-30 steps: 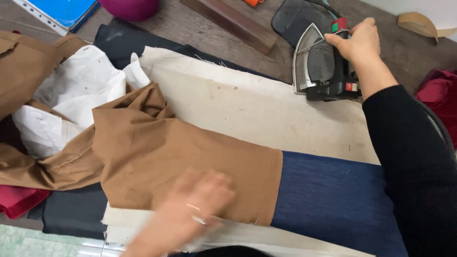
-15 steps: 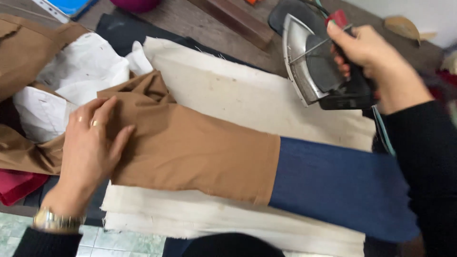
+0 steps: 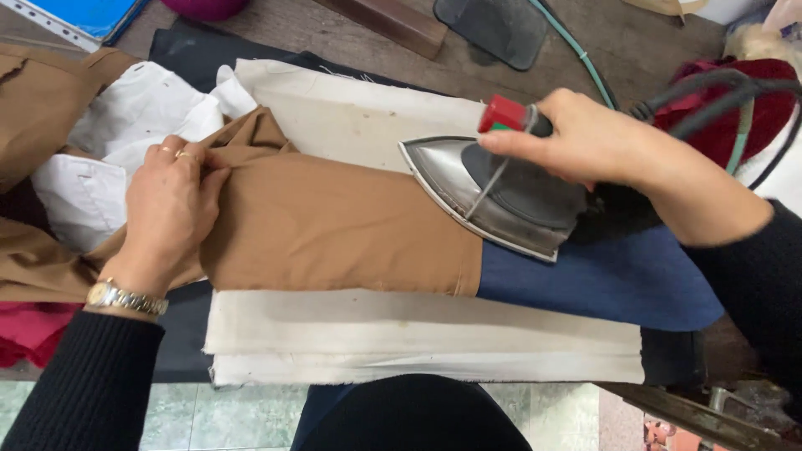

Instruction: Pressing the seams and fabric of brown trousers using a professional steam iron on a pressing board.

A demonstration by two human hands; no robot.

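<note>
A brown garment (image 3: pixel 334 230) lies flat across a cream pressing pad (image 3: pixel 376 330), its end pulled over a blue padded board (image 3: pixel 610 280). My left hand (image 3: pixel 171 209), with a ring and a wristwatch, presses on and pinches the brown cloth at its bunched left end, next to white lining fabric (image 3: pixel 125 125). My right hand (image 3: pixel 597 142) grips the handle of a steel iron (image 3: pixel 493 196) with a red knob. The iron's soleplate rests on the brown cloth near the seam with the blue board, tip pointing left.
The iron's cords (image 3: pixel 710 92) trail off to the right over a dark red cloth (image 3: pixel 735 117). A dark iron rest mat (image 3: pixel 493 29) and a wooden block (image 3: pixel 388 21) lie at the back. More brown fabric (image 3: pixel 38 108) is piled at left, with red cloth (image 3: pixel 29 330) below.
My right hand brought the iron from its rest at the back down onto the brown cloth. My left hand moved from the garment's lower edge up to its left end.
</note>
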